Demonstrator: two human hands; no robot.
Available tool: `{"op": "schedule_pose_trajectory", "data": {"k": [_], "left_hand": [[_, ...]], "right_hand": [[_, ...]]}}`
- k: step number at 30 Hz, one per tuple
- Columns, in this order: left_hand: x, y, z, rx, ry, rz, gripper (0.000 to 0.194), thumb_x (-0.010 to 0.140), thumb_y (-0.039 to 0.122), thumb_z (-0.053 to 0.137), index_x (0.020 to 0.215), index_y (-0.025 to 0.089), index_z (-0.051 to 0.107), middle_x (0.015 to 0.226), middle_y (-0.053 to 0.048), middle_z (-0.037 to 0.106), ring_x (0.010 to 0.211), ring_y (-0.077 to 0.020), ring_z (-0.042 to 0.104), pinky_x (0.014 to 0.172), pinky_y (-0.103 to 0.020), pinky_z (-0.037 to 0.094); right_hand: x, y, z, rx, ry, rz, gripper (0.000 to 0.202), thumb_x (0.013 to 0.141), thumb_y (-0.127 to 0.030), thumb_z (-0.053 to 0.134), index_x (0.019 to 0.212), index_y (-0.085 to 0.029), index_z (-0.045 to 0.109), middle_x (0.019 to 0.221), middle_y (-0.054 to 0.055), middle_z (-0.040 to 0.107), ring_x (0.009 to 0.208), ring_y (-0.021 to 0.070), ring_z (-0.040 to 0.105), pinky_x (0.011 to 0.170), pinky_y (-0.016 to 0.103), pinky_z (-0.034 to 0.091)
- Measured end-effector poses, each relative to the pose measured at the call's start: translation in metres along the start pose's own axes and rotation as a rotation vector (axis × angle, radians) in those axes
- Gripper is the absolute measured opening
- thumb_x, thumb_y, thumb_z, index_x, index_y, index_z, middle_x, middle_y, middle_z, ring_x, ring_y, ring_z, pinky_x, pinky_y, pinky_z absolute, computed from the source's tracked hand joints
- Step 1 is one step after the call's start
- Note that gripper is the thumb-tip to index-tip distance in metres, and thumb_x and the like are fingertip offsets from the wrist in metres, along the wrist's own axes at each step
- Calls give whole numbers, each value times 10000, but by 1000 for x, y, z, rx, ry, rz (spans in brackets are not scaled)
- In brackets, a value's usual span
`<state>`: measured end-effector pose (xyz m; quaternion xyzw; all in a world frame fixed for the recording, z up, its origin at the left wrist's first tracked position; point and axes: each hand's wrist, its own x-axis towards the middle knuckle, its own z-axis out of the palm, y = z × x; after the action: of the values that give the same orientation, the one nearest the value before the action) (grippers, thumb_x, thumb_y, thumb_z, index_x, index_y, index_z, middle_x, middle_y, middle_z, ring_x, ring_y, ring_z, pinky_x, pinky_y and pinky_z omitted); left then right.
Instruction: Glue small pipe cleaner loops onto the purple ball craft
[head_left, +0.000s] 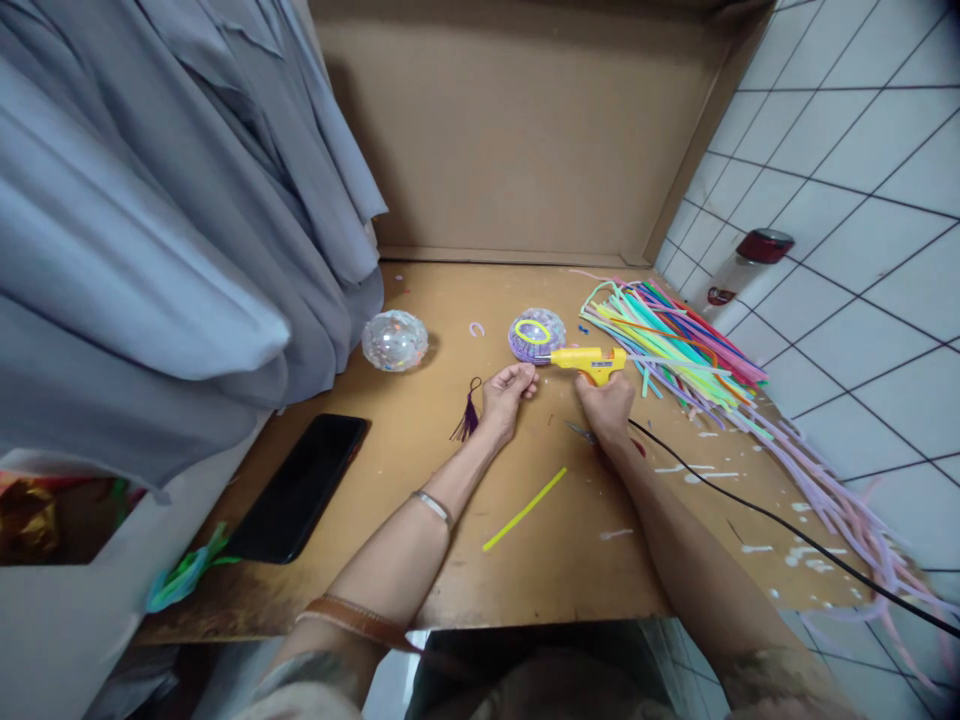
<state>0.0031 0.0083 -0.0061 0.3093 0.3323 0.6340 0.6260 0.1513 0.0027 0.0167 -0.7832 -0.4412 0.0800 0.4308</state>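
Note:
My right hand (609, 405) grips a yellow hot glue gun (589, 358), its nozzle pointing left toward the lower edge of a purple-wrapped ball (547, 345). A yellow ring (532, 322) lies on the ball's upper face. Just below the nozzle, my left hand (508, 395) has thumb and fingers pinched together; whatever is between them is too small to make out. Left of that hand lies a dark purple tassel (469, 417). Scissors (581, 433) lie partly hidden under my right wrist. A yellow pipe cleaner strip (525, 510) rests between my forearms.
A clear, shiny ball (395, 341) sits at the left back, with a black phone (300, 490) nearer me. Colourful pipe cleaners (675, 340) are heaped at the right. The gun's black cord (750, 500) runs rightward. Grey cloth (300, 250) hangs left; a cardboard panel (517, 130) stands behind.

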Motion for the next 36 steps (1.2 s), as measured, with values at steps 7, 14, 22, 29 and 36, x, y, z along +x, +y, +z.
{"op": "schedule_pose_trajectory", "data": {"k": [7, 14, 22, 29, 36], "left_hand": [[1, -1, -1, 9, -2, -5, 364, 575, 375, 894, 753, 136, 687, 661, -7, 661, 540, -60, 511, 559, -219, 377], [0, 0, -1, 0, 1, -14, 393, 555, 378, 908, 764, 130, 687, 664, -8, 666, 542, -60, 523, 556, -217, 383], [0, 2, 0, -10, 4, -19, 367, 568, 366, 900, 753, 137, 681, 661, -3, 665, 538, -55, 521, 550, -211, 382], [1, 2, 0, -15, 2, -30, 391, 538, 369, 912, 757, 137, 686, 657, -1, 662, 536, -54, 515, 552, -212, 379], [-1, 3, 1, -19, 3, -25, 400, 534, 371, 915, 758, 133, 686, 658, -1, 663, 540, -54, 518, 553, -207, 379]], "right_hand": [[-2, 0, 2, -9, -21, -40, 239, 648, -431, 593, 715, -201, 583, 669, 85, 640, 684, 273, 624, 682, 385, 483], [-1, 0, 0, -26, 5, -13, 255, 646, -449, 600, 715, -205, 579, 646, 69, 615, 689, 273, 608, 668, 381, 480], [-4, -2, 1, -3, -6, -30, 221, 642, -421, 608, 705, -212, 570, 661, 78, 634, 709, 282, 623, 681, 388, 491], [-4, -5, -3, -27, -38, -9, 222, 651, -420, 592, 717, -211, 567, 689, 87, 639, 725, 281, 625, 695, 379, 474], [-3, -4, -2, -29, -27, -8, 209, 644, -403, 618, 701, -211, 557, 651, 66, 608, 699, 272, 610, 677, 378, 475]]}}
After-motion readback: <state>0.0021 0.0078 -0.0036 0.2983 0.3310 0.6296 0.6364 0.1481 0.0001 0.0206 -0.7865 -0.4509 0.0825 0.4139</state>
